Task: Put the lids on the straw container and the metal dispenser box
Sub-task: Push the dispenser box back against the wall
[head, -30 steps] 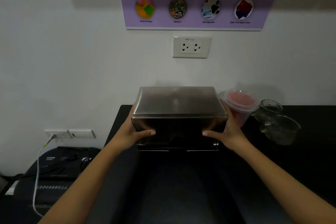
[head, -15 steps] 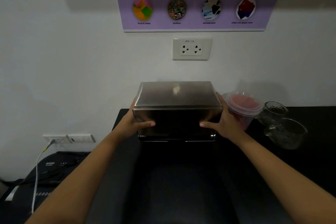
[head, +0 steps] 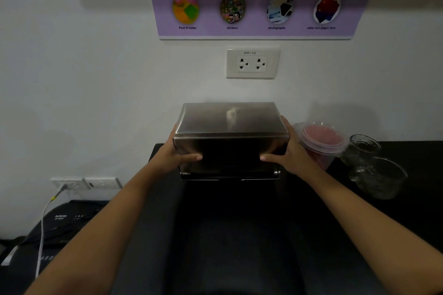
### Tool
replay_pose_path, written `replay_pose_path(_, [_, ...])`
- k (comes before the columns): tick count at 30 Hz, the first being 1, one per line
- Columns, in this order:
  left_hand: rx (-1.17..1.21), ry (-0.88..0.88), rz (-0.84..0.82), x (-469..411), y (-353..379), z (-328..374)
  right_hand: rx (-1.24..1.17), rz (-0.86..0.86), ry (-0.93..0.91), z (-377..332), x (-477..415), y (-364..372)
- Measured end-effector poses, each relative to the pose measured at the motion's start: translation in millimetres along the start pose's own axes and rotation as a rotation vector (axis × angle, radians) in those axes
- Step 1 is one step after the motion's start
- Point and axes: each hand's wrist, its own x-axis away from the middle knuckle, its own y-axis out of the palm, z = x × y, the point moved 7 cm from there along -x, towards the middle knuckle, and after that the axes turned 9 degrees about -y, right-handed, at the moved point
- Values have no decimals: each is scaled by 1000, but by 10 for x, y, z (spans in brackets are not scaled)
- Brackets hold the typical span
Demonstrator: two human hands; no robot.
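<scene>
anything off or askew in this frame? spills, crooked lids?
Nothing stands out. The metal lid sits square over the dispenser box, held at its ends by the left hand and right hand. The straw container stands upright with its lid on. No spills on the black counter.

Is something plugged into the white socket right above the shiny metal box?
No, both outlets of the wall socket above the metal box are empty.
</scene>
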Motion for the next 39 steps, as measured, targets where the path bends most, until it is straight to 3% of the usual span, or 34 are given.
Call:
replay_pose_path(23, [66,-44,3,9,-12,-12,-37,11,26,-21,19,2])
replay_pose_path(29, [32,-26,87,50,-62,47,-41,-5,32,-47,19,3])
replay_pose_path(39, [-90,-249,327,534,-124,-96,-22,18,132,-85,276,-72])
